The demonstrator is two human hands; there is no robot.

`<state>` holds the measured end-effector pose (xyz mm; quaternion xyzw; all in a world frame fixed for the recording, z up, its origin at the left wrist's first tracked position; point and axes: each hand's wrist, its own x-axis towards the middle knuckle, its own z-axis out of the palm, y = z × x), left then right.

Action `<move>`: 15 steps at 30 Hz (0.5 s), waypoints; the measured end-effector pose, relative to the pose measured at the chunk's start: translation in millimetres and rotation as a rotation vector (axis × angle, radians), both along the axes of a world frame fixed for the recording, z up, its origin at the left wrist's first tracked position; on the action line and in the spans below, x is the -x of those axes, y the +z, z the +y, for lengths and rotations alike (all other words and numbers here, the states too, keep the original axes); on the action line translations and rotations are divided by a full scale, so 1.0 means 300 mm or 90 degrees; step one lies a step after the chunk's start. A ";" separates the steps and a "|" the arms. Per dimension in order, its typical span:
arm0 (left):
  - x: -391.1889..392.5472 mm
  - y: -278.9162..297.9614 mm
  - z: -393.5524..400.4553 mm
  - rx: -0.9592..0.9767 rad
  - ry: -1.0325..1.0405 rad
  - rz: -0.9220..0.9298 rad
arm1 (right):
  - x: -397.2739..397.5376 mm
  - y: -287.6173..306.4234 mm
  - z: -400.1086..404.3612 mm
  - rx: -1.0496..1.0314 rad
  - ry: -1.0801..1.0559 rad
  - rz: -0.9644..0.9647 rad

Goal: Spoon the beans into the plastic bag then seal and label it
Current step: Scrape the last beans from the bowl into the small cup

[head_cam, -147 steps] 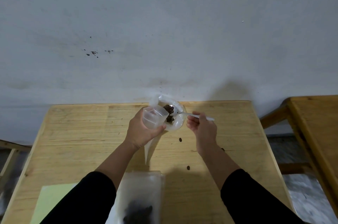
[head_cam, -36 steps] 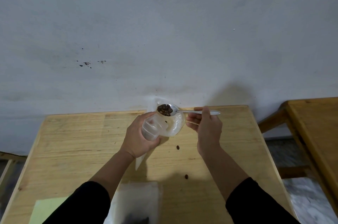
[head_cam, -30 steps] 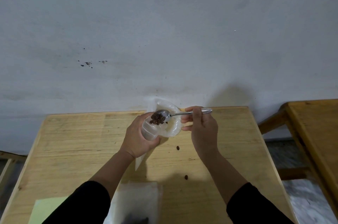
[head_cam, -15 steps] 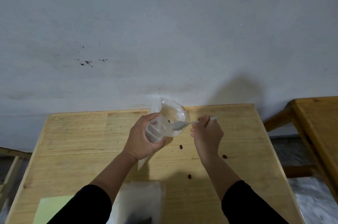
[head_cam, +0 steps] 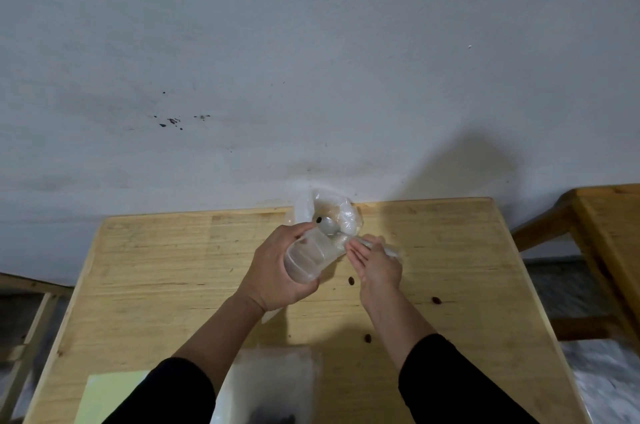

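Observation:
My left hand grips a clear plastic cup lying tilted on its side, together with a clear plastic bag whose open mouth bulges above the cup. A corner of the bag hangs below that hand. My right hand pinches the handle of a metal spoon. The spoon's bowl sits inside the bag mouth and looks empty, with one dark bean beside it. Both hands are above the far middle of the wooden table.
Three loose beans lie on the table right of and below my hands. A second clear bag holding dark beans lies at the near edge, with a pale green sheet left of it. Another wooden table stands to the right.
A second ago the spoon carried a heap of beans over the bag and cup and tipped them out. Now it is empty and low in the bag mouth; the cup is tilted further over.

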<state>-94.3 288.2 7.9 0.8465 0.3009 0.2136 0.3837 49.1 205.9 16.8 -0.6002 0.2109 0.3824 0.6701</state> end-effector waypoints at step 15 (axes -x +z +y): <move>0.005 0.001 0.025 0.070 0.130 0.011 | -0.028 0.186 -0.043 -0.066 0.109 -0.321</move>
